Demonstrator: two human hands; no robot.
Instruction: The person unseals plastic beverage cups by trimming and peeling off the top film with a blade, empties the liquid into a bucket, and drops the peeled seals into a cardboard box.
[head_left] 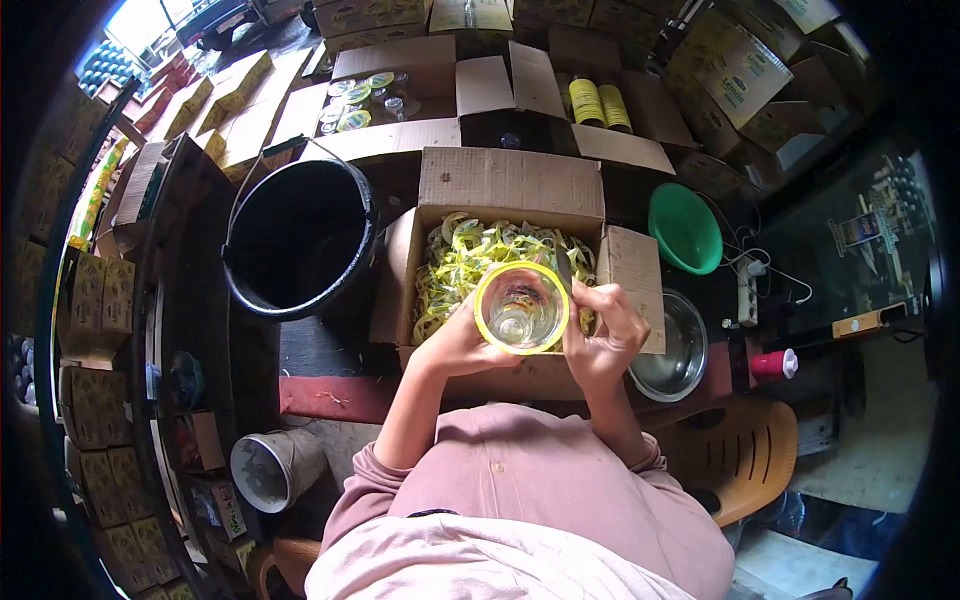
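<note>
My left hand point(452, 338) is wrapped around a clear cup point(515, 325) with a bright yellow rim, its open top tilted toward me. My right hand point(607, 335) is closed in a pinch at the right side of that rim. A thin dark strip, perhaps a blade, rises from these fingers, but I cannot make it out clearly. Under both hands stands an open cardboard box point(510, 185), filled with crumpled yellow and clear plastic strips point(480, 245).
A black bucket point(235, 265) stands left of the box. To the right are a green basin point(686, 228), a metal bowl point(672, 375), a power strip point(747, 292) and a pink spool point(772, 365). Behind, an open carton point(395, 135) holds yellow-lidded cups. A grey bucket point(262, 470) sits lower left.
</note>
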